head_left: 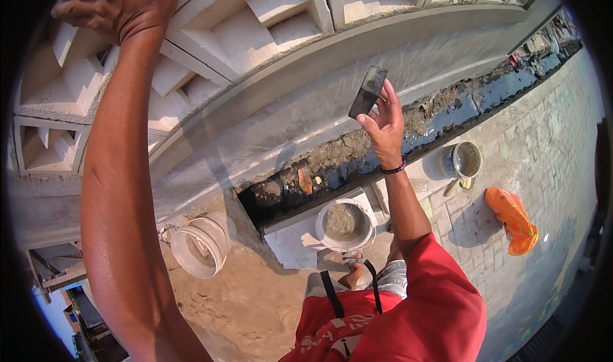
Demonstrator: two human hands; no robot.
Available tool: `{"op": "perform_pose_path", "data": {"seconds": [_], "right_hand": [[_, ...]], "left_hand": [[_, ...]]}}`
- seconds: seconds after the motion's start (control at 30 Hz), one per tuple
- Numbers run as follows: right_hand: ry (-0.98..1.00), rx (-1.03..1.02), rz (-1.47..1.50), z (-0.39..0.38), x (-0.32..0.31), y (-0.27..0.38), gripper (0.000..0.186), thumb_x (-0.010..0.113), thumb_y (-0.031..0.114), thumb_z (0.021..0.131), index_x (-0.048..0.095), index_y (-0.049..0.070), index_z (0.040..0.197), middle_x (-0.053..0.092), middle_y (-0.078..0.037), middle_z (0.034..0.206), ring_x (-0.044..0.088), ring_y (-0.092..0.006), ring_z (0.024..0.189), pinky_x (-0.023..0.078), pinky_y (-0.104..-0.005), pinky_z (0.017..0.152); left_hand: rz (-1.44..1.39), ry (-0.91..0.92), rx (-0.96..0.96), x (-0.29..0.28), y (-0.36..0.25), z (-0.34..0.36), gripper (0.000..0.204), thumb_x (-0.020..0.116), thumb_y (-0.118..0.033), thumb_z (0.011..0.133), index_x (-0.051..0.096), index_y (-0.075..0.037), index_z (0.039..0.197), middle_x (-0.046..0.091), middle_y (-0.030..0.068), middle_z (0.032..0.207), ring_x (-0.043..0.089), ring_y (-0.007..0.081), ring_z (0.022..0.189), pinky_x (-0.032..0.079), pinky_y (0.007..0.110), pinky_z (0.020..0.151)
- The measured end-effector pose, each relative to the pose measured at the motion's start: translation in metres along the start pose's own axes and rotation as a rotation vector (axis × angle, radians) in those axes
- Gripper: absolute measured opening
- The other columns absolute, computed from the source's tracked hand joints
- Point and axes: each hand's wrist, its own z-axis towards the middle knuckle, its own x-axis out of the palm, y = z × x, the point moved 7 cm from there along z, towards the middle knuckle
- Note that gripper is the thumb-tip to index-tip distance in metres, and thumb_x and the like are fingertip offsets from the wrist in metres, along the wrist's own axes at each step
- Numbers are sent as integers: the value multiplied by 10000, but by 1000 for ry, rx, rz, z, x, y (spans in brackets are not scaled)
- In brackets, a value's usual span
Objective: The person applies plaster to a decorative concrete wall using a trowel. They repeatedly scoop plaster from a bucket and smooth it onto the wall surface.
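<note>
My right hand is raised in front of the plastered wall, with a dark, flat rectangular pad held between thumb and fingers. The pad's upper end looks dusty grey; its exact kind is unclear. At the upper left my left hand is up against the pale concrete ventilation blocks. Its fingers bend inward at the block edge, partly cut off by the picture's rim. Below my right forearm stands a white bucket of wet grey mortar.
A muddy drain with dark water runs along the wall foot. Another whitish bucket leans at left on sandy ground. On the paving at right are a mortar-stained pail, a small yellow-handled tool and an orange plastic bag.
</note>
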Motion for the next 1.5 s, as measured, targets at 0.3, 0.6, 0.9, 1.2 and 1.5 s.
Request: {"op": "perform_pose_path", "data": {"seconds": [0.3,0.6,0.9,1.2,1.5], "right_hand": [[-161,-362,-542,44,13,-4,777,757,22,708,404,109,1394,350,-168,1348,428,-293,1221,458,-396,935],[-199,-508,-740,53,33,1,762,778,78,697,431,93,1375,395,-220,1288,418,-368,1191,405,-415,962],[-206,-470,-751,34,23,-17,755,767,67,703,423,101,1374,389,-223,1286,419,-376,1199,397,-431,977],[-228,-524,-833,53,32,-8,746,756,99,705,432,91,1377,403,-234,1259,420,-391,1156,372,-454,976],[-156,-497,-1039,38,14,67,629,740,181,701,542,123,1296,460,-244,1195,439,-398,1123,369,-479,953]], "left_hand": [[-148,261,-94,-21,-6,1,662,590,-176,718,437,-135,1361,65,202,1553,81,491,1383,165,556,1132],[-115,174,-77,-14,-5,-5,665,584,-171,712,437,-120,1358,62,203,1550,64,481,1389,162,559,1130],[-1,329,-60,-16,-6,2,629,550,-149,731,439,-128,1350,31,200,1555,36,466,1400,135,564,1142],[-122,228,-82,-26,-9,9,612,545,-146,734,448,-121,1338,31,197,1556,35,461,1402,133,569,1141],[-145,273,-162,-18,-10,-6,585,548,-120,736,462,-111,1315,59,204,1550,52,471,1395,165,593,1126]]}}
